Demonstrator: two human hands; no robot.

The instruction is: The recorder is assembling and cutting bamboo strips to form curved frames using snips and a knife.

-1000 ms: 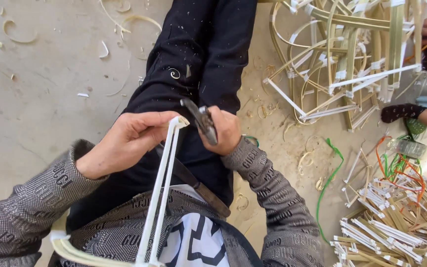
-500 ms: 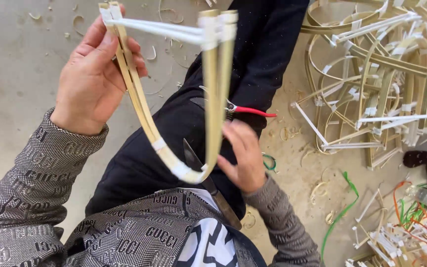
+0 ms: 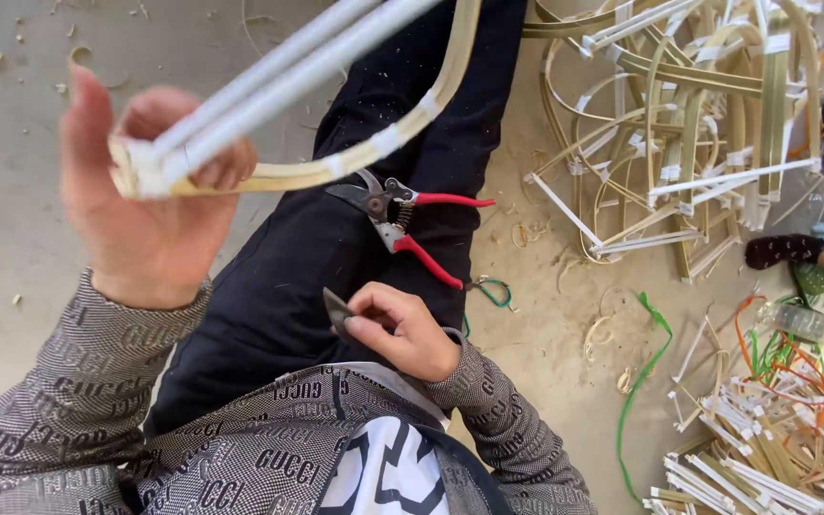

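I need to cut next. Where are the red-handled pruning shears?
In the head view, the red-handled pruning shears lie on the person's black-trousered leg, just above the right hand and below the bent cane frame.

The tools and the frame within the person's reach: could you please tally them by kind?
Pruning shears: 1, on the lap
Small blade: 1, in the right hand
Bent cane frame: 1, in the left hand
Total: 3

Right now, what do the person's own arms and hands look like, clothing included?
Both hands are bare, no gloves or rings visible. The left hand and right hand come out of long grey knitted sleeves with a dense dark repeating letter pattern, cuffs ending at the wrists.
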